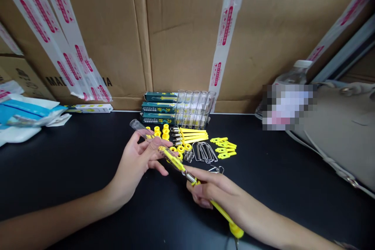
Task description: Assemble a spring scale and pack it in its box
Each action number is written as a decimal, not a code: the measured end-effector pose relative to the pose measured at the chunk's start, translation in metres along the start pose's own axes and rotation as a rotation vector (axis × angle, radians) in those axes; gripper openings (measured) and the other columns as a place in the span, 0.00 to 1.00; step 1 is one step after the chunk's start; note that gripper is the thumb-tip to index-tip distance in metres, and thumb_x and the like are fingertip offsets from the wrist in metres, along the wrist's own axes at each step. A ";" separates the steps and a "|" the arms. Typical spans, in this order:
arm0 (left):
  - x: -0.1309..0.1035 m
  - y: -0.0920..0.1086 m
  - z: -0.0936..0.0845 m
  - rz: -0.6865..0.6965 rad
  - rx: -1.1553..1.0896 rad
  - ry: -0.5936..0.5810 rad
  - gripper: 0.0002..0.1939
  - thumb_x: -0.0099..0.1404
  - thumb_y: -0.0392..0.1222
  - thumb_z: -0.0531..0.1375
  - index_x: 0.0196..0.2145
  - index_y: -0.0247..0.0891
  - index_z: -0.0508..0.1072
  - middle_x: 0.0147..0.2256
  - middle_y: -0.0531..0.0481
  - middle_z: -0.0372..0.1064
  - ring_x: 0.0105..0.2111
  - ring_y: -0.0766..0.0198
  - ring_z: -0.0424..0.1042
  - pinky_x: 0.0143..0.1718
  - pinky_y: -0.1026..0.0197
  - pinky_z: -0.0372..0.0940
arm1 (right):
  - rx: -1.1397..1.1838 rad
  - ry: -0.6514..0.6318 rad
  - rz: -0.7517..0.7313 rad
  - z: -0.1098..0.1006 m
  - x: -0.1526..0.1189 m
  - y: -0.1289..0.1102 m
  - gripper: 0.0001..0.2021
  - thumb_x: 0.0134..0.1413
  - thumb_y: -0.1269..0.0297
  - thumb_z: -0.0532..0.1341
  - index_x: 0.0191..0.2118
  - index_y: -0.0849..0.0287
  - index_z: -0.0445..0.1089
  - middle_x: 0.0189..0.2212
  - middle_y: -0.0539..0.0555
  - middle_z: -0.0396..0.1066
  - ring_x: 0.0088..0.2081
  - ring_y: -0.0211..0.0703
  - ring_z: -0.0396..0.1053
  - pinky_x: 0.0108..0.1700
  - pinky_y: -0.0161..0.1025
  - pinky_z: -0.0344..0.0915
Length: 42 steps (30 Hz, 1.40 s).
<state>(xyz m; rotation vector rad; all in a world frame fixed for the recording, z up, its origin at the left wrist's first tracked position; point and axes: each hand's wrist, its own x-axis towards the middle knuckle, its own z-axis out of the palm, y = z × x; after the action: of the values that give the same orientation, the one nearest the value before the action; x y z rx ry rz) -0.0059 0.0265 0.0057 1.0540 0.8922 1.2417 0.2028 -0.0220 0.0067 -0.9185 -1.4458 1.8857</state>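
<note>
My left hand (143, 156) is closed around a clear plastic tube (137, 125) that slants down to the right. A yellow plastic piece (172, 159) shows at the tube's lower end; how deep it sits inside is hard to tell. A small ring joins that piece to a metal spring (191, 178). My right hand (211, 187) pinches the spring's lower end and a yellow rod (221, 211). Below the palm, the rod ends in a yellow cap (236, 230) with a thin metal wire. My fingers hide part of the rod and tube.
Behind my hands lie yellow rods with springs (191, 134), yellow caps (165, 131), bent metal hooks (205, 152) and yellow tabs (225, 150). Upright clear tubes (195, 109) stand before green boxes (158, 108). A bottle (293, 74) and bag (345, 125) are right; blue-white packaging (29, 111) is left.
</note>
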 end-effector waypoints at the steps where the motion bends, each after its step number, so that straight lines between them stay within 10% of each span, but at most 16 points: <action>1: 0.001 0.000 -0.001 0.002 -0.001 0.004 0.25 0.60 0.48 0.71 0.42 0.41 0.58 0.34 0.48 0.80 0.29 0.56 0.82 0.16 0.67 0.74 | -0.017 -0.009 0.002 -0.001 0.000 0.000 0.19 0.68 0.61 0.56 0.61 0.57 0.66 0.30 0.47 0.57 0.31 0.37 0.51 0.36 0.38 0.51; 6: 0.001 -0.001 0.001 0.000 0.004 -0.020 0.28 0.58 0.49 0.72 0.42 0.41 0.57 0.33 0.49 0.80 0.28 0.58 0.81 0.15 0.67 0.74 | 0.070 -0.001 -0.064 -0.003 0.007 0.008 0.31 0.66 0.53 0.60 0.69 0.56 0.52 0.42 0.54 0.73 0.31 0.34 0.62 0.40 0.38 0.61; 12: -0.006 -0.001 0.006 -0.014 0.004 -0.135 0.33 0.52 0.46 0.75 0.44 0.42 0.56 0.34 0.50 0.80 0.30 0.52 0.83 0.17 0.62 0.76 | 0.162 0.040 -0.074 0.000 0.013 0.013 0.17 0.60 0.53 0.67 0.46 0.58 0.64 0.33 0.50 0.74 0.27 0.34 0.74 0.33 0.35 0.72; 21: -0.009 -0.001 0.007 -0.007 0.036 -0.164 0.29 0.54 0.35 0.73 0.44 0.41 0.58 0.31 0.50 0.82 0.29 0.60 0.82 0.28 0.65 0.78 | 0.083 0.212 -0.058 0.001 0.012 0.016 0.20 0.54 0.51 0.70 0.46 0.59 0.70 0.23 0.46 0.72 0.17 0.31 0.65 0.18 0.27 0.59; 32: 0.002 -0.001 0.002 0.056 0.101 0.037 0.27 0.53 0.46 0.74 0.38 0.39 0.60 0.28 0.55 0.78 0.23 0.66 0.77 0.24 0.67 0.74 | 0.120 0.057 -0.171 0.004 -0.002 0.014 0.28 0.63 0.61 0.65 0.64 0.46 0.55 0.53 0.54 0.69 0.51 0.40 0.66 0.56 0.42 0.59; 42: -0.008 0.002 0.007 0.117 0.100 -0.027 0.25 0.54 0.39 0.73 0.39 0.40 0.61 0.27 0.57 0.77 0.21 0.66 0.76 0.22 0.65 0.77 | -0.070 0.317 -0.211 0.002 0.011 0.022 0.16 0.55 0.63 0.70 0.47 0.52 0.69 0.41 0.50 0.69 0.44 0.40 0.72 0.49 0.38 0.70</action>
<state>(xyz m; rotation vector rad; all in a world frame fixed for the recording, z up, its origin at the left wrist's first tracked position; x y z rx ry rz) -0.0011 0.0180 0.0098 1.2147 0.8894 1.2875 0.1942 -0.0199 -0.0166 -1.0037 -1.3626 1.4700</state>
